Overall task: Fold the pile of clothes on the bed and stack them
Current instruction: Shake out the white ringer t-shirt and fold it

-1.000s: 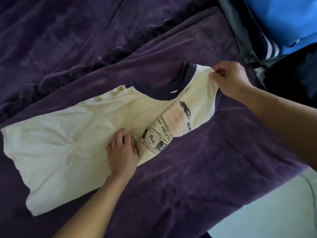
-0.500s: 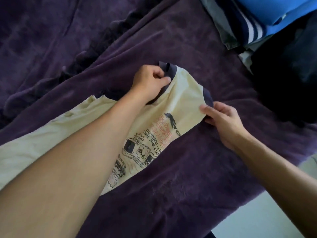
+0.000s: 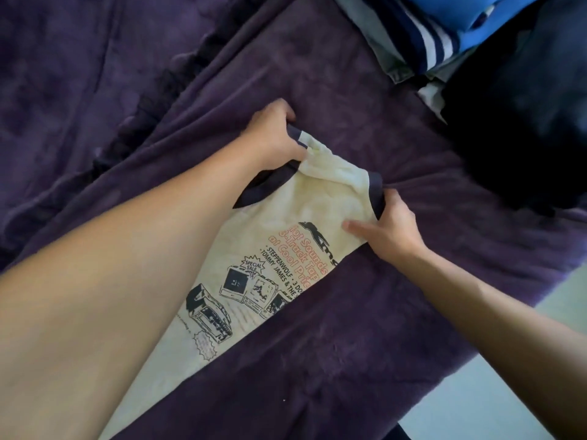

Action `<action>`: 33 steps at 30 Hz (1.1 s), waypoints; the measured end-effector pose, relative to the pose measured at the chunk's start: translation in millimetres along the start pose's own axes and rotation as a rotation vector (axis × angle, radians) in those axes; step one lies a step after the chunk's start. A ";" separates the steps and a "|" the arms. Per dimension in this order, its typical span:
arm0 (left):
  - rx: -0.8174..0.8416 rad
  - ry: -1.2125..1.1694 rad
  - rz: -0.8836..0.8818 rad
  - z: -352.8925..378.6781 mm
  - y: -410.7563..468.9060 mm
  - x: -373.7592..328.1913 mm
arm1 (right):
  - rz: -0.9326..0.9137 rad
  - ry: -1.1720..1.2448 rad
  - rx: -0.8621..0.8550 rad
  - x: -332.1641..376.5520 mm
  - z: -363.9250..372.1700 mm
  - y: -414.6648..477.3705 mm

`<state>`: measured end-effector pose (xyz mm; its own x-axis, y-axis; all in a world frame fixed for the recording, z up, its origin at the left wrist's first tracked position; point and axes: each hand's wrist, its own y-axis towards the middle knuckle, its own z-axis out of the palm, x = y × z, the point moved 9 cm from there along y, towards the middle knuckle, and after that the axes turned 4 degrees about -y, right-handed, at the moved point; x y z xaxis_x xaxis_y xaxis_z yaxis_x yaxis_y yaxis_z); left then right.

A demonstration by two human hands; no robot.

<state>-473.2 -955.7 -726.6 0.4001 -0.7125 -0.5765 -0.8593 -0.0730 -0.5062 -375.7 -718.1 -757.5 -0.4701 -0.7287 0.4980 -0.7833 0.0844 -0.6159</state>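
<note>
Pinching the cream T-shirt by its shoulder with the left grip. Clasping the dark sleeve hem with the right grip, thumb on top. Lying flat on the purple bed.

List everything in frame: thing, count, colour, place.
T-shirt: 1, cream with navy trim and a black and orange print, centre of the bed, partly under the left forearm.
Bedspread: 1, purple, rumpled, under everything.
Blue garment: 1, bright blue, top right.
Striped garment: 1, navy and white, top right, under the blue one.
Grey garment: 1, grey, left edge of that heap.
Dark garment: 1, black or navy, right edge.
Floor: pale, bottom right.
Left hand: 1, grips the T-shirt near the collar.
Right hand: 1, pinches the sleeve hem.
</note>
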 end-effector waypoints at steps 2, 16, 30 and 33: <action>0.065 0.017 0.033 -6.5 -3.6 -10.6 | 0.023 0.097 0.052 3.8 -4.8 0.0; -0.123 0.363 0.062 -130.6 -148.9 137.1 | -0.723 -0.359 0.280 152.4 122.7 -176.9; -0.190 0.537 -0.006 13.8 -273.0 260.6 | -1.097 -0.904 0.196 102.1 216.0 -196.6; -0.093 0.484 -0.173 38.1 -284.0 291.8 | -1.092 -1.207 0.419 53.5 221.0 -192.1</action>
<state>-100.2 -1116.3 -775.4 0.3647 -0.9240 -0.1152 -0.8268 -0.2645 -0.4964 -160.5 -923.5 -747.5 0.8979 -0.4045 0.1738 -0.2613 -0.8073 -0.5291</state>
